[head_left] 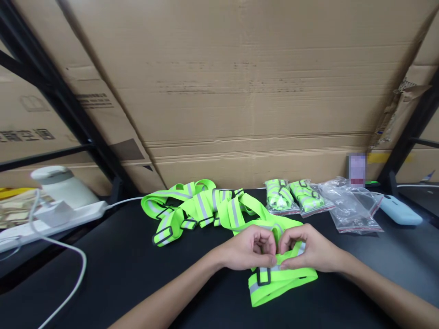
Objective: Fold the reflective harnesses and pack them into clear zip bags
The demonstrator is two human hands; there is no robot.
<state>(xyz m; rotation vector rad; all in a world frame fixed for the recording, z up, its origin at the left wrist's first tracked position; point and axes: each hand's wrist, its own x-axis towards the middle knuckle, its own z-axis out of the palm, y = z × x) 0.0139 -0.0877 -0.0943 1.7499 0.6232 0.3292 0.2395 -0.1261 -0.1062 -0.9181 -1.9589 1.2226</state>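
Observation:
A neon-green reflective strap with silver stripes and a black buckle lies looped on the black table. My left hand pinches its band between thumb and curled fingers. Close beside it, my right hand grips the same band, the two sets of fingertips almost meeting. Part of the strap is hidden behind both hands. Just beyond them, more green reflective straps lie in a loose heap stretching left, with several black buckles showing.
Two clear bags with folded green straps rest against the cardboard wall. To their right lie empty clear zip bags and a light-blue device. A white power strip, cable and white bottle occupy the left side.

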